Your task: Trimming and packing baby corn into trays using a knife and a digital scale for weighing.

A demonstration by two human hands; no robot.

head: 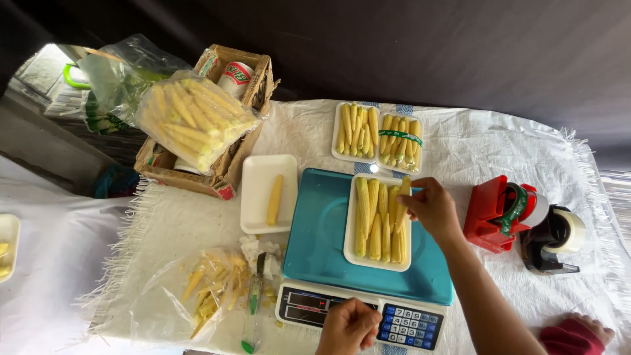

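Holding a baby corn (pixel 404 187) pinched in the right hand (pixel 430 207), tip hovering over the far right corner of the white foam tray (pixel 351 244) that's sitting on the teal scale platform (pixel 322 230), already lined with corn. Resting the left hand (pixel 348 325) curled into a loose fist on the scale's front panel, right by the keypad (pixel 411 327), gripping nothing as far as visible. Sitting to the left: another foam tray (pixel 256 177) with one lone corn. Lying behind: two filled trays (pixel 378 135), one banded green. Standing right: red tape dispenser (pixel 499 210).
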